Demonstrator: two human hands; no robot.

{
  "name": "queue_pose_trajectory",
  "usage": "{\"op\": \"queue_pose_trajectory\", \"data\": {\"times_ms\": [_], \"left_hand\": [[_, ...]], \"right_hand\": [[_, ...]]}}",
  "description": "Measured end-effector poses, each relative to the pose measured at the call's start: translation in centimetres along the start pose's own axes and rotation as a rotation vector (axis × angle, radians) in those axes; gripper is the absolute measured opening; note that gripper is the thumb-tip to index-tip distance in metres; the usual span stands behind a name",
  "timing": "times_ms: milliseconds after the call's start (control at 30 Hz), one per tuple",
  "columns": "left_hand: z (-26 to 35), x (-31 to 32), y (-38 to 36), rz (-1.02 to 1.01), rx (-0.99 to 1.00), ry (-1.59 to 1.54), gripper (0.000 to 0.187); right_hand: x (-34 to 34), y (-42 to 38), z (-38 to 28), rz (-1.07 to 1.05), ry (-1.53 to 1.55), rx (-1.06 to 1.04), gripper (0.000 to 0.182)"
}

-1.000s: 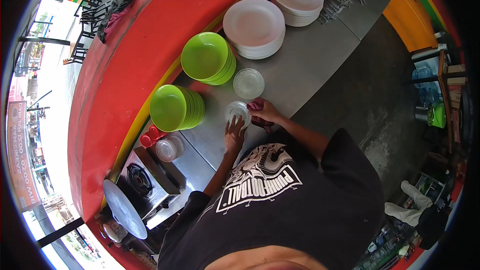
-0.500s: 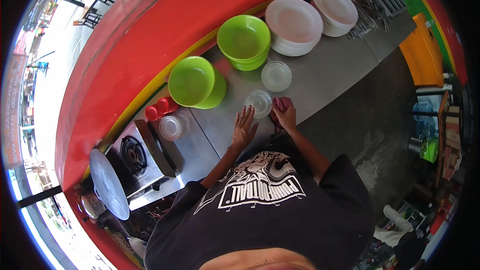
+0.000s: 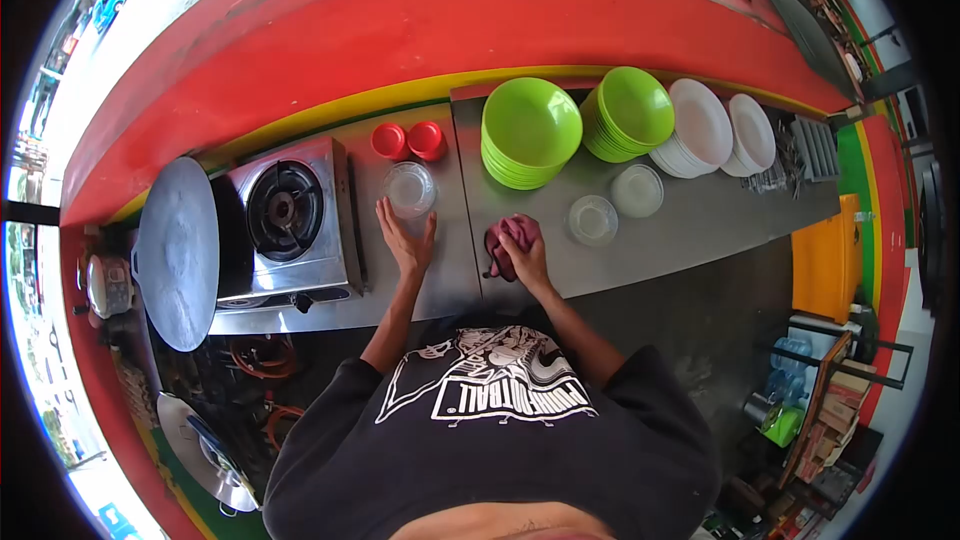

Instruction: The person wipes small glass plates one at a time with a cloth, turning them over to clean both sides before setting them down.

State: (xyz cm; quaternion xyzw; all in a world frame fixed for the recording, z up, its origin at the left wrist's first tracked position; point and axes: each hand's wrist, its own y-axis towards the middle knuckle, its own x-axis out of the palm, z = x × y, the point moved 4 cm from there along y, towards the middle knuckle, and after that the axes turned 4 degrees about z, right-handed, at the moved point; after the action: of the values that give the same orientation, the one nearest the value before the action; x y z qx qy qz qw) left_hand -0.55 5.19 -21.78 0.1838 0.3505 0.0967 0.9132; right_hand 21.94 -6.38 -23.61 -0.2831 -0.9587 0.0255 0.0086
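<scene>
We judge the clear dish (image 3: 410, 189) to be light and stiff, with smooth sides that could slip and a thin wall that, if it is glass, could chip or crack. We would take it low around the outside, fingers and thumb on opposite sides, squeezing gently. The cloth (image 3: 494, 243) looks soft and limp; it should fold wherever we press, so a bunched middle suits our hold, though its loose edge may drag.

Our left hand (image 3: 409, 248) is open, fingers apart and gripping nothing, its fingertips at the near rim of the dish; we cannot tell whether they touch. Our right hand (image 3: 528, 258) has its fingers curled closed over the bunched cloth.

The dish is round and see-through, with a pale, glinting rim. It is on the bench (image 3: 445, 265) between the stove (image 3: 300, 280) and the seam (image 3: 468, 210), just on our side of the red cups (image 3: 427, 140); we cannot tell if it is one piece or several nested. The cloth is dark maroon and crumpled, just right of the seam.
</scene>
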Motion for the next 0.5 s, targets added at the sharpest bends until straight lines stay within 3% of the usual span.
{"op": "queue_pose_trajectory", "data": {"times_ms": [67,133,233,267,300,367,500], "left_hand": [[-2.0,-0.5,1.8,-0.016,-0.088,-0.031,0.090],[-4.6,0.5,3.1,-0.039,-0.154,-0.099,0.091],[-11.1,4.3,4.0,-0.090,-0.388,-0.545,0.085],[-12.5,5.1,4.0,-0.077,-0.363,-0.529,0.072],[-12.1,5.0,4.2,-0.110,-0.369,-0.547,0.069],[-10.5,3.5,4.9,-0.180,-0.374,-0.571,0.062],[-11.3,4.2,4.6,-0.109,-0.398,-0.684,0.051]], "right_hand": [[3.5,1.0,2.7,-0.036,0.094,0.096,0.052],[7.1,1.1,0.1,-0.054,0.145,0.103,0.050],[11.6,1.9,-0.4,-0.144,0.291,0.180,0.048],[12.7,2.1,0.3,-0.189,0.345,0.223,0.048],[13.6,2.6,1.1,-0.200,0.313,0.196,0.057],[14.7,3.7,5.0,-0.116,0.191,0.078,0.056],[16.3,3.0,1.2,-0.100,0.270,0.215,0.058]]}}
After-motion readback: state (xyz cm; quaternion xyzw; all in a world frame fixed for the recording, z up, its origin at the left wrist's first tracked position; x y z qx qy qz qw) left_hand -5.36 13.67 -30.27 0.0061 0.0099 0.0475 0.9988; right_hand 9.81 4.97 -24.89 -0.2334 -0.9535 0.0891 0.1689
